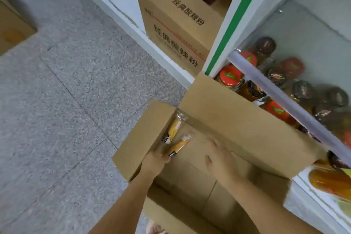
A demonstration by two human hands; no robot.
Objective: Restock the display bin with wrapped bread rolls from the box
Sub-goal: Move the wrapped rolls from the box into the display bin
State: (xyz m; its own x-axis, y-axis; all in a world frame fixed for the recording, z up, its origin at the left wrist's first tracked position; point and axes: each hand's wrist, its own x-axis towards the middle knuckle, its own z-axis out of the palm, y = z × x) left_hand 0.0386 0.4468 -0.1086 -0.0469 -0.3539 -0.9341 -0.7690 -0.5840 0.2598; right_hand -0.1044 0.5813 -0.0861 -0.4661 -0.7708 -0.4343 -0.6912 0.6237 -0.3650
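An open cardboard box [237, 119] stands on the floor with its flaps spread. Two wrapped bread rolls lie inside at its far left corner: one roll [175, 128] leans against the wall, the other roll [180, 145] lies nearer the bottom. My left hand [153, 161] reaches into the box at the left wall, fingers curled round the near end of the lower roll. My right hand [220, 159] hovers inside the box with fingers spread, holding nothing. The display bin is not in view.
A shelf unit [224, 40] with a green stripe stands on the right; jars with red and dark lids [292, 85] fill its glass-fronted level. A printed carton [176, 24] sits behind. Another carton [11, 28] is at the far left. Speckled floor [66, 110] spreads left.
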